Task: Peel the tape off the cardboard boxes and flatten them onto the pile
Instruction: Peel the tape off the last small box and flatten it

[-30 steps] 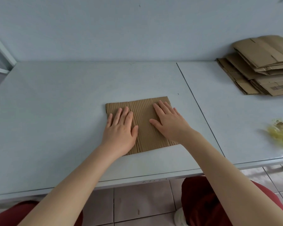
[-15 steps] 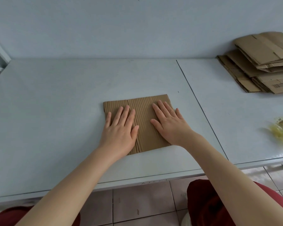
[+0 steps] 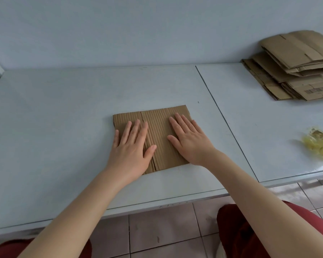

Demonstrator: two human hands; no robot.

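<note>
1. The left hand and right hand are still pressing the box, fingers straight, grip released.
2. It is lying flattened on the bench, well apart from the pile, seemingly awaiting transfer.

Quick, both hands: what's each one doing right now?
Left hand: open, pressing flat on the flattened cardboard box.
Right hand: open, pressing flat on it too.

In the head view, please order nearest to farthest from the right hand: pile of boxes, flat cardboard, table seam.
1. flat cardboard, under the right hand.
2. table seam, to its right.
3. pile of boxes, far right corner.
</note>
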